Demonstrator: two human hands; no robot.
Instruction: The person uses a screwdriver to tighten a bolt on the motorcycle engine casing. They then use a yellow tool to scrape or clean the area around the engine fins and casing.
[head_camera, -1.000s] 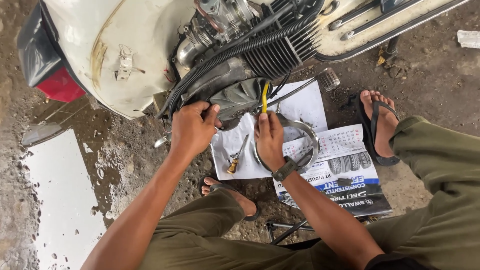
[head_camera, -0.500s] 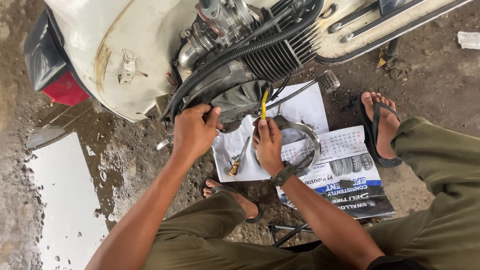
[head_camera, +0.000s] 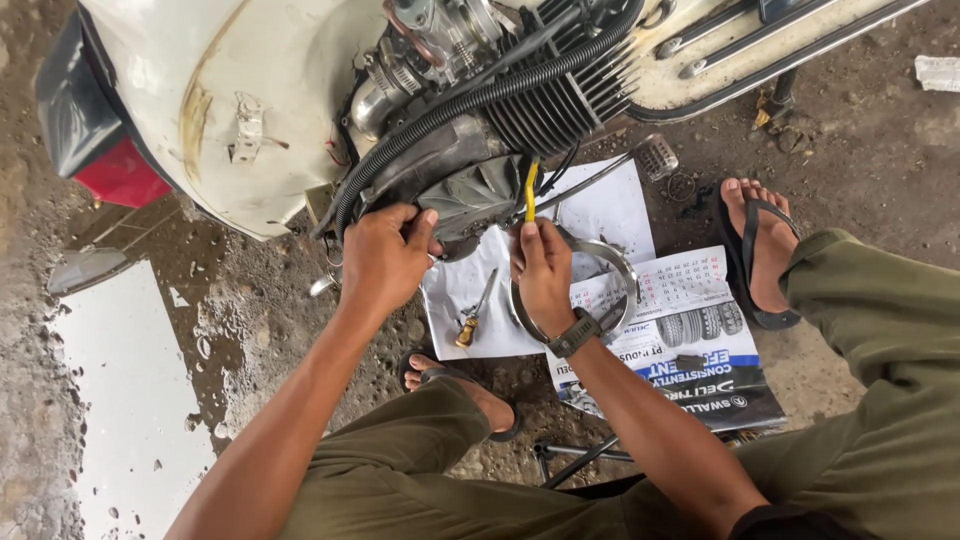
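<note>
From the head camera, the left hand grips the grey metal engine cover of a cream scooter lying on its side, fingers curled over its edge as if to steady it. The right hand closes around a yellow-handled tool, held upright with its tip at the cover. Below the hands, white paper sheets are spread on the wet ground, evidently to keep parts clean: a shiny metal ring and a wooden-handled screwdriver lie on them.

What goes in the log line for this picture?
left hand: on scooter engine cover | right hand: holds yellow-handled tool | screwdriver: on paper
</note>
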